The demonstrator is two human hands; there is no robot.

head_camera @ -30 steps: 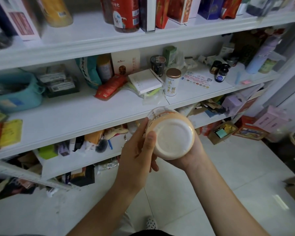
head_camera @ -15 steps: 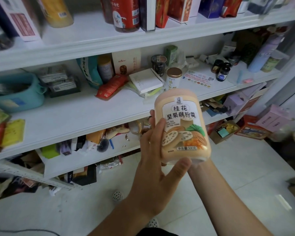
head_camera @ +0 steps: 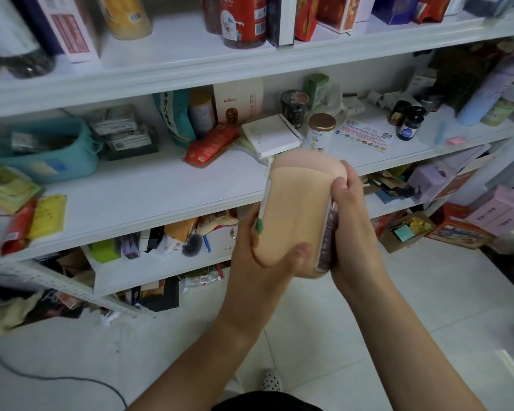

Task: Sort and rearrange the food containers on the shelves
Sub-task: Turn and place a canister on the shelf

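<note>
Clasping a peach-coloured jar [head_camera: 294,212] in both hands, a person is standing before a crowded white shelf unit. The left hand [head_camera: 264,256] is gripping the jar's lower end, its thumb curling across the plain face turned towards the camera and its fingers wrapping round the far side. The right hand [head_camera: 353,229] is gripping the jar's right flank, its thumb lying up near the rounded lid and its palm covering part of a printed label strip. The jar is hanging in the air between the two hands, tilting with its lid up and away from the person and touching no shelf.

Just beyond the right hand's thumb, a white tin [head_camera: 321,134] with a bronze lid is standing upright on the middle shelf [head_camera: 131,197]. A flat white box [head_camera: 270,134] is lying just beside the tin, beyond the left hand, and a red packet [head_camera: 211,143] is lying aslant farther to that side. Well off to the left of the left hand, a teal basket [head_camera: 48,158] is sitting on the same shelf. Beyond and to the right of the right hand, two dark bottles [head_camera: 410,123] are standing close together. Below the hands, a spotted shoe [head_camera: 270,381] is showing on pale floor tiles [head_camera: 428,292].
</note>
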